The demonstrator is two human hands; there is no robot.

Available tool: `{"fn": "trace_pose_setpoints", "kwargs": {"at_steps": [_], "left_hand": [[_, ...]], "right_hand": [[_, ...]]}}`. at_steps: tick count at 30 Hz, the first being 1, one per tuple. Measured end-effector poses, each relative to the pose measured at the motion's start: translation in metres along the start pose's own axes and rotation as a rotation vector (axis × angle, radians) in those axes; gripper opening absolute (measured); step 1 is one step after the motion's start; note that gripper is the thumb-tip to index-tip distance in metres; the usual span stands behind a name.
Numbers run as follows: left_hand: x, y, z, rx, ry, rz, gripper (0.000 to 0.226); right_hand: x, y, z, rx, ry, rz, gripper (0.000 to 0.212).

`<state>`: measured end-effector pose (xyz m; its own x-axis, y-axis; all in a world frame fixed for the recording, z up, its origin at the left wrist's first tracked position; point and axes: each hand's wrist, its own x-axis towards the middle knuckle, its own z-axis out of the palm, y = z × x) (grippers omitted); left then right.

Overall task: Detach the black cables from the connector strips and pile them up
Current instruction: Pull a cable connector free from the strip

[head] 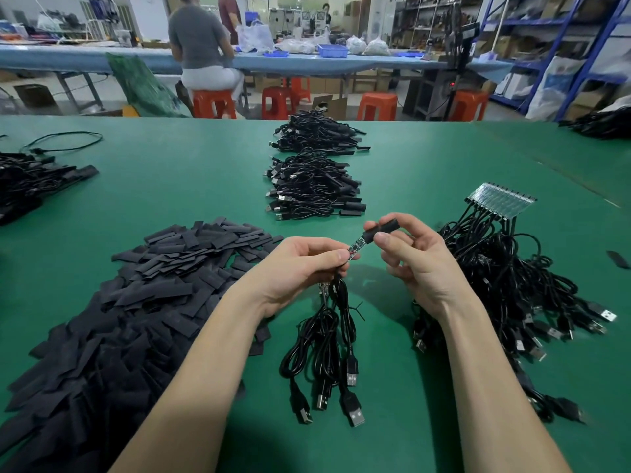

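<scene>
desk (pixel 426 158): green mat, carries everything below
sleeve heap (pixel 136 302): flat black sleeve pieces, biggest mass, near-left part of desk
strip bundle (pixel 512 278): unprocessed black cables on a clear connector strip (pixel 500 201), right side of desk, USB ends trailing toward near edge
finished piles (pixel 314 186): two stacks of sleeved cables, centre toward far edge; more at left edge and far-right corner
held cables (pixel 327 343): few loose black cables hanging from left hand, USB plugs resting on desk near centre-front
left hand (pixel 300 268): fingers curled, pinching the small circuit board (pixel 355 249) at cable end, bundle gripped below
right hand (pixel 406 254): thumb and fingers pinching black sleeve (pixel 382 228), sleeve mouth at board tip
handling: cables light, floppy, tangle easily; board small, stiff, likely fragile at solder joint
hold point: judge best grip on board edges or cable just behind it, not mid-cord
</scene>
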<state>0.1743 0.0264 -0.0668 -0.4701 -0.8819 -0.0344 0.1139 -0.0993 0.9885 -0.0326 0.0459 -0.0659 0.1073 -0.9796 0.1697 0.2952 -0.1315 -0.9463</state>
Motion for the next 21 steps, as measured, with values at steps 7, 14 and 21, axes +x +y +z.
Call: {"fn": "trace_pose_setpoints", "kwargs": {"at_steps": [7,14,21], "left_hand": [[-0.002,0.001,-0.002,0.074,-0.037,0.033,0.01],[0.002,0.0,0.004,0.247,0.053,0.123,0.026],[0.006,-0.006,0.013,0.377,0.204,0.355,0.016]], "right_hand": [[-0.001,0.002,0.002,-0.08,-0.069,0.068,0.022],[0.002,0.004,-0.001,-0.056,0.089,0.088,0.018],[0.004,0.005,-0.005,-0.045,0.163,0.121,0.029]]}}
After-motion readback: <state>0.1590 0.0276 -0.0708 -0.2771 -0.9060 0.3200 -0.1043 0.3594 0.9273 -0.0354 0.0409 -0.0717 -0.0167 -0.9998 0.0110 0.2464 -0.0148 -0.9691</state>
